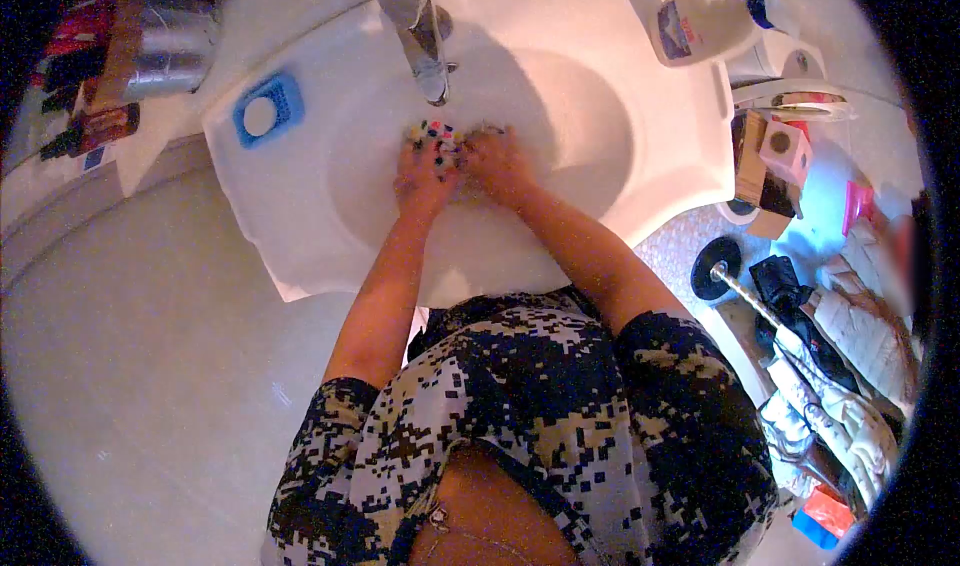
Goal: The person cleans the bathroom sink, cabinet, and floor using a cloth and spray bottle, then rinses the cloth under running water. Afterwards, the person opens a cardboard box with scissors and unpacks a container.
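Observation:
Both hands are low in the white sink (590, 181), under the metal faucet (420, 46). Between them is a small multi-coloured speckled item (437, 132), with red, yellow, green and dark spots; whether it is one piece of cloth or several small pieces, I cannot make out. My left hand (426, 174) has its fingers curled over it. From the other side, my right hand (495, 164) presses against it with bent fingers. The fingertips of both hands are partly hidden.
A blue soap dish (284, 103) with a round white soap (260, 117) sits on the sink's left ledge. A pump bottle (695, 28) stands at the right rear. Boxes (783, 152), a dumbbell bar (740, 288) and clothing (850, 341) crowd the right side.

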A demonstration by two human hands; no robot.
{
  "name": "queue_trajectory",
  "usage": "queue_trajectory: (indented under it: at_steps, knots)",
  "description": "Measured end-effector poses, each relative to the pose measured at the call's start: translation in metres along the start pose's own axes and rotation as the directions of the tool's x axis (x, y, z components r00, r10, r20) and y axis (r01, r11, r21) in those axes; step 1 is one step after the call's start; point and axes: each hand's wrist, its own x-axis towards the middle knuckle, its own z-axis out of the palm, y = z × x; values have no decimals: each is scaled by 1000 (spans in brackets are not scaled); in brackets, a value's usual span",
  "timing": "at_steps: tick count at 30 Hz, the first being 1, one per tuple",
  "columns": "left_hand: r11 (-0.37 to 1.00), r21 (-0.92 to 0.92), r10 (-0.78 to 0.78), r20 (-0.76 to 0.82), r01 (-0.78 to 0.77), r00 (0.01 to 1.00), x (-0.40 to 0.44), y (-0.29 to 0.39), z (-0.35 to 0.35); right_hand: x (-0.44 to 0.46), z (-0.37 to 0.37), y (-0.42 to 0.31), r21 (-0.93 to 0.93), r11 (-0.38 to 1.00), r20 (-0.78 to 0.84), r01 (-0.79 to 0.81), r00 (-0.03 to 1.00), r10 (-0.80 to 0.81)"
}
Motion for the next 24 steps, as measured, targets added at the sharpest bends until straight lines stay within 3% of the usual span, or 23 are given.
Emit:
queue_trajectory:
  at_steps: [3,6,9,12,15,18,20,21,24]
  knots:
    - [997,50,-66,26,65,997,3,10,-5,23,-11,15,74,957,163,-282,950,267]
    - [1000,18,-2,-53,3,999,11,17,-9,60,-53,16,119,888,249,-444,879,406]
    - [900,-302,230,-280,-313,932,41,16,-23,83,-56,40,669,605,251,-431,898,363]
    - [605,-796,87,61,-4,994,59,50,-68,89,-68,44,847,295,398,-443,895,202]
    - [629,-733,-68,281,260,957,61,46,-72,90,-105,52,758,-407,597,-510,794,115]
    - [279,-909,103,349,310,931,62,39,-50,88,-86,53,712,-560,581,-424,803,131]
    - [50,-922,73,387,384,919,60,30,-29,91,-97,47,673,-655,557,-344,818,143]
    - [-70,-907,60,412,415,909,58,30,-22,91,-101,45,646,-699,550,-305,822,149]
    - [-586,-702,133,410,405,902,47,68,-54,87,-93,37,943,-66,322,-325,850,418]
